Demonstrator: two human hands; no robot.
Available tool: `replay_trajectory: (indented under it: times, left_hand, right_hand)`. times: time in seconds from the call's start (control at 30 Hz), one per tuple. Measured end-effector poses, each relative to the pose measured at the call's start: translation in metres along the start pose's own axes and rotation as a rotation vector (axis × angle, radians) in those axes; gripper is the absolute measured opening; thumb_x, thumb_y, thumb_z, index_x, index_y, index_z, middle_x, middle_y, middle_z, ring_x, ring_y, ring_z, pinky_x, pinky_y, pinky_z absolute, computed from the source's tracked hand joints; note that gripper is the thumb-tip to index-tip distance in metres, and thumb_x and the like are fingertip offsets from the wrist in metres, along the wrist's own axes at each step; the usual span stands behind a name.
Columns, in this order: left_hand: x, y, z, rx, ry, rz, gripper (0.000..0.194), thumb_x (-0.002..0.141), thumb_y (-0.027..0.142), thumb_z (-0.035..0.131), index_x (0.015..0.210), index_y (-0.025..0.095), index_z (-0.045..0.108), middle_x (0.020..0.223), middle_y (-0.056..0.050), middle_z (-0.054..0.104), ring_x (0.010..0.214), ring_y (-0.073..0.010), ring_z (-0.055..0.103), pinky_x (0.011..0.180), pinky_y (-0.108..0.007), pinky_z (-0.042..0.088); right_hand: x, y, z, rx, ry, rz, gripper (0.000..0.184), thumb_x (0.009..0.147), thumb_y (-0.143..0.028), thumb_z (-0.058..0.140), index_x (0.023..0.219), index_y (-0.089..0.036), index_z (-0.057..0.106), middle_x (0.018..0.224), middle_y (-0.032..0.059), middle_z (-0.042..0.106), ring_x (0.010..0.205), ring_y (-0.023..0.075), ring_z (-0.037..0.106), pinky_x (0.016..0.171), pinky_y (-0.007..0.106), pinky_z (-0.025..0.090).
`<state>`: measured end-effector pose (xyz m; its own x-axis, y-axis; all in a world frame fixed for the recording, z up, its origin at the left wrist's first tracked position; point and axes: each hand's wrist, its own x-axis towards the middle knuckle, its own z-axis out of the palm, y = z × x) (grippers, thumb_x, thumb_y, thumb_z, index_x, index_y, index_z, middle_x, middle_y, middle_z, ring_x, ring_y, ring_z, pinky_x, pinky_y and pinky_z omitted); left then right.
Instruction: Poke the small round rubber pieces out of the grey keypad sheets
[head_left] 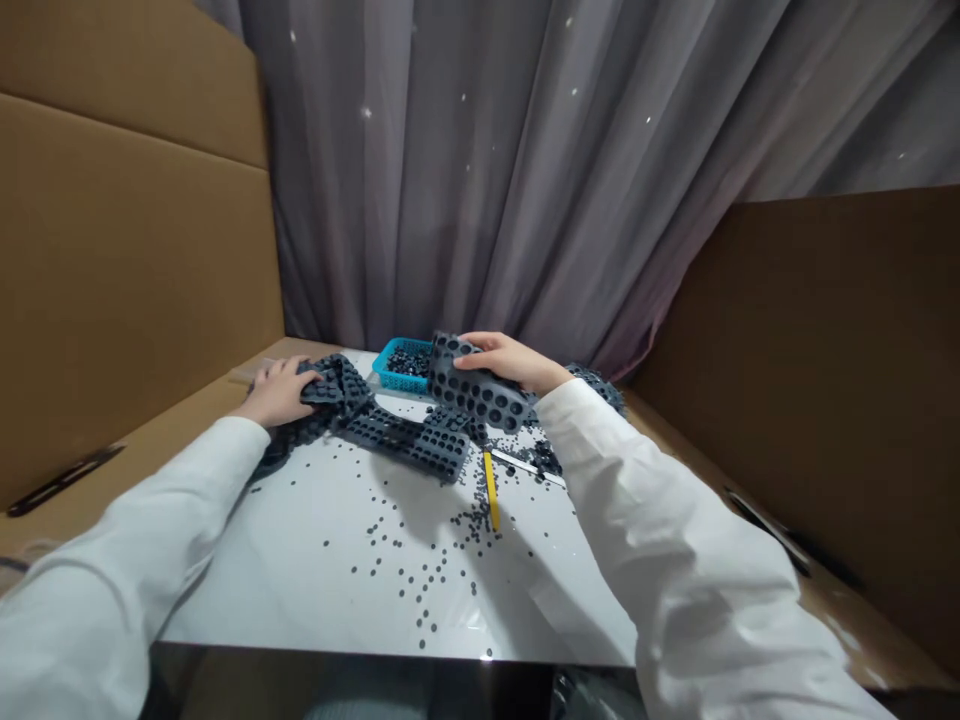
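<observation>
My right hand (517, 362) holds up a dark grey rubber sheet with rows of round cups (480, 392), thumb and fingers closed on its upper edge. The raised sheet hides part of the blue basket behind it. On the left, my left hand (279, 390) is closed on the edge of a similar studded sheet (321, 385) in a heap of such sheets. Another rubber sheet (401, 440) lies between the hands, reaching to the middle of the table. Small black discs (420, 580) are scattered over the white tabletop (292, 580).
A blue basket (386, 378) with small black pieces stands at the back. A yellow-handled tool (491, 490) and a white strip (525, 465) lie right of centre. More studded sheet (596, 385) sits behind my right forearm. Cardboard walls (135, 250) flank the table; a grey curtain (465, 170) hangs behind.
</observation>
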<state>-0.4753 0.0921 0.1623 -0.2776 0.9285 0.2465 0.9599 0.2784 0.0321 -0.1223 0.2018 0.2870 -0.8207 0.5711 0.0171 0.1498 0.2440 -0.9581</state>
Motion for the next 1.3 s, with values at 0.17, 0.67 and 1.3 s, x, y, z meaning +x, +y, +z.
replay_trajectory:
  times: [0.17, 0.67, 1.3]
  left_hand:
    - [-0.017, 0.02, -0.015, -0.052, -0.133, 0.043, 0.079, 0.037, 0.047, 0.08, 0.111, 0.025, 0.064, 0.145, -0.016, 0.037, 0.131, -0.0479, 0.027, 0.105, -0.065, 0.015]
    - [-0.117, 0.193, 0.038, -1.542, -0.574, -0.028, 0.057, 0.072, 0.048, 0.068, 0.118, 0.023, 0.044, 0.102, -0.006, 0.065, 0.093, -0.0201, 0.064, 0.08, -0.033, 0.052]
    - [0.014, 0.187, 0.064, -0.545, -0.096, 0.124, 0.033, 0.091, 0.033, 0.055, 0.119, 0.016, 0.054, 0.12, -0.009, 0.057, 0.101, -0.0213, 0.059, 0.085, -0.042, 0.052]
  right_hand:
    - [-0.014, 0.006, 0.003, -0.365, -0.179, 0.025, 0.022, 0.067, -0.024, 0.074, 0.087, -0.018, 0.072, 0.073, -0.0003, 0.072, 0.058, 0.0119, 0.064, 0.056, 0.022, 0.051]
    - [-0.142, 0.089, 0.164, -1.197, -0.144, 0.077, 0.039, 0.072, -0.01, 0.053, 0.111, -0.01, 0.056, 0.094, 0.0168, 0.065, 0.071, 0.0264, 0.067, 0.055, 0.033, 0.051]
    - [0.016, 0.147, 0.004, -0.662, 0.513, 0.373, 0.031, 0.091, -0.034, 0.057, 0.114, -0.013, 0.057, 0.112, 0.0085, 0.06, 0.097, 0.0199, 0.062, 0.082, 0.039, 0.053]
